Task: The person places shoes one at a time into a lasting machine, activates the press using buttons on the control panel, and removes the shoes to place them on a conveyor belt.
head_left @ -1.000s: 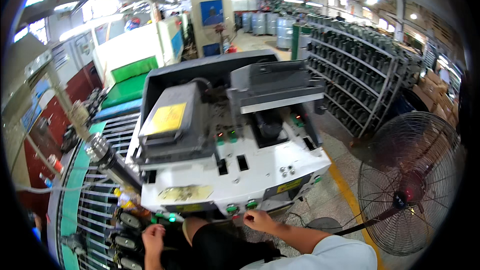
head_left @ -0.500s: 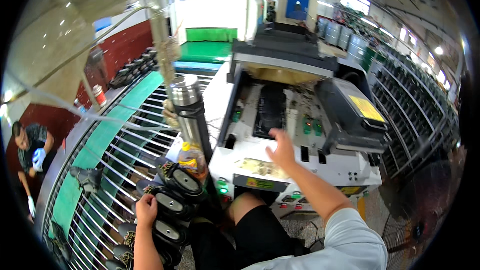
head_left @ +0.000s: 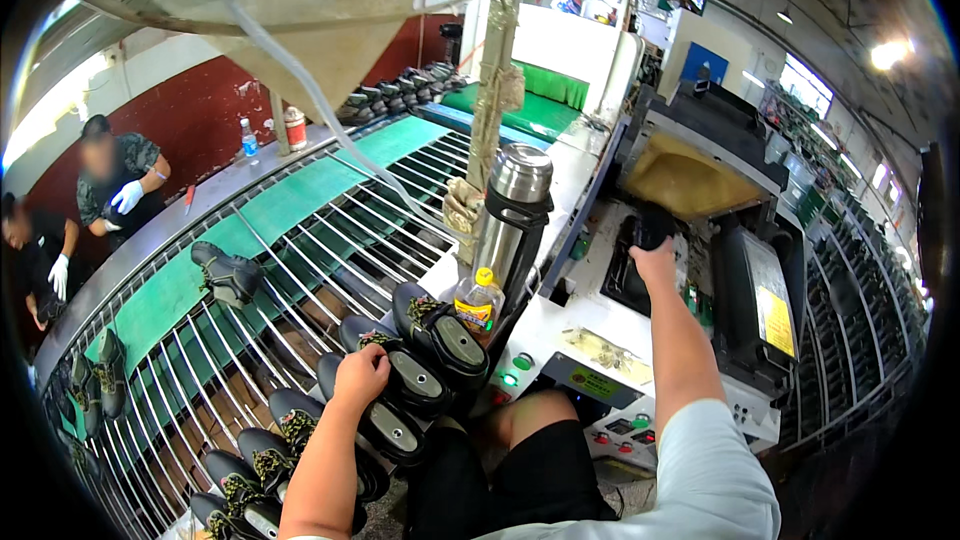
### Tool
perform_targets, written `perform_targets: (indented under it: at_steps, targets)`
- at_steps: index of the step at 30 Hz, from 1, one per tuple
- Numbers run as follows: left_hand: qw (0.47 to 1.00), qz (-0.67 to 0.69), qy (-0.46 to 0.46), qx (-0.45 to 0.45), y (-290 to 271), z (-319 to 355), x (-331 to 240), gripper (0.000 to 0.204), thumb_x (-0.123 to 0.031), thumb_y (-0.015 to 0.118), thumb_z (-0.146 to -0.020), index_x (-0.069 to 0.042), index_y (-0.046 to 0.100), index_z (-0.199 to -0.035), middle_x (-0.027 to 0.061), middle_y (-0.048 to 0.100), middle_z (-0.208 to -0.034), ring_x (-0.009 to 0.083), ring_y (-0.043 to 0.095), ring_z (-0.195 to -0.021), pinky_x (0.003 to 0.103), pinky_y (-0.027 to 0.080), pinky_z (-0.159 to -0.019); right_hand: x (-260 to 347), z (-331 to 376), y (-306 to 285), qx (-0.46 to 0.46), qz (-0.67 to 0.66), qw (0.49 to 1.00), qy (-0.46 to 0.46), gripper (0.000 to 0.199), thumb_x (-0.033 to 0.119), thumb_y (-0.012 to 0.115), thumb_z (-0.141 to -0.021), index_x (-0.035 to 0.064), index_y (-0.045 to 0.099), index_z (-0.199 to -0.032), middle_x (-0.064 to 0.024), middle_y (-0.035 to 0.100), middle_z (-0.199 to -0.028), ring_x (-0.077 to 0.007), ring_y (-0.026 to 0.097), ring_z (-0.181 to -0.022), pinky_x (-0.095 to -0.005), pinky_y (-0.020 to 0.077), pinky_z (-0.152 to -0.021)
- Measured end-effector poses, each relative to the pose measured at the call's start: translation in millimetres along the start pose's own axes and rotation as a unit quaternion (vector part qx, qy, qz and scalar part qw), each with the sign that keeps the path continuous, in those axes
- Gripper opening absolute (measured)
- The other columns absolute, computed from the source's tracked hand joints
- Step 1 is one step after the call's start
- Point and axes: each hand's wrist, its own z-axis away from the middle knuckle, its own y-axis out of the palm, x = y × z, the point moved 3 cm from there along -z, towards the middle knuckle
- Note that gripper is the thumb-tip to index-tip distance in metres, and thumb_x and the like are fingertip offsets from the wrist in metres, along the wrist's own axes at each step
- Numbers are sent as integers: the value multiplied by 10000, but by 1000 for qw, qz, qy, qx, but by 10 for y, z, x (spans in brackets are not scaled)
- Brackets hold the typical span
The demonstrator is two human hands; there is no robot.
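Observation:
My right hand point(head_left: 655, 262) reaches into the opened press point(head_left: 690, 165), its fingers closed round the end of a black shoe sole point(head_left: 655, 227). That sole is over the dark pad point(head_left: 622, 275) in the press bed; its far part blends into shadow. My left hand point(head_left: 362, 376) is curled at the laces of a black shoe point(head_left: 415, 378), one of a row standing at my left with grey ovals in their openings. The fingers look closed on that shoe, though its gripped part is hidden. Beside the row is another black shoe point(head_left: 442, 332).
A steel flask point(head_left: 518, 202) and a yellow-capped bottle point(head_left: 480, 300) stand between the shoes and press. At left runs a bar rack point(head_left: 300, 250) with a green strip point(head_left: 290, 195) and a loose shoe point(head_left: 226, 273). Two people point(head_left: 118, 180) are beyond it. A shoe rack point(head_left: 860, 310) stands right.
My view has turned left. My right hand has moved forward from above the press's front edge and closed on the black sole. My left hand stays at the shoe row.

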Motion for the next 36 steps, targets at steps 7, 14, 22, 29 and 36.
perform_targets:
  at_steps: [7,14,22,29,36]
  targets:
    - [1000,-7,-6,0,41,-7,51,188,-232,584,-831,-80,677,-891,176,667,-795,363,649,-770,444,507,-697,-682,635,110,-238,-203,927,-208,968,305,773,-661,-32,280,-1423,-258,386,-1386,-396,359,-1308,-438,298,-1090]
    - [982,188,-29,-12,-95,156,218,180,-193,629,-874,-26,659,-934,26,642,-798,106,585,-745,284,480,-683,-1207,931,269,-85,-390,909,-120,712,219,834,-705,-97,487,-1241,-206,529,-1282,-303,532,-1127,-385,400,-983]
    - [785,585,-6,205,-352,1199,-1188,649,-363,607,-917,-65,346,-1432,100,503,-1314,214,472,-1223,381,397,-1013,-568,2275,80,454,-632,618,-108,626,251,628,-780,27,438,-1333,-113,538,-1269,-293,545,-1145,-409,443,-984]
    - [599,800,-31,0,-1212,2707,-837,800,-152,695,-644,47,384,-1354,216,541,-1260,338,589,-1110,448,481,-974,778,4332,-1133,604,-276,488,-567,667,454,729,-770,-7,576,-1227,-156,517,-1326,-291,491,-1227,-391,391,-1013]
    - [657,598,-186,-420,-2266,4713,441,680,-137,571,-598,67,489,-1242,205,615,-1133,349,624,-1014,433,499,-958,650,4204,-760,562,-246,552,-565,475,192,731,-724,5,625,-1148,-138,537,-1295,-288,511,-1201,-384,400,-1004]
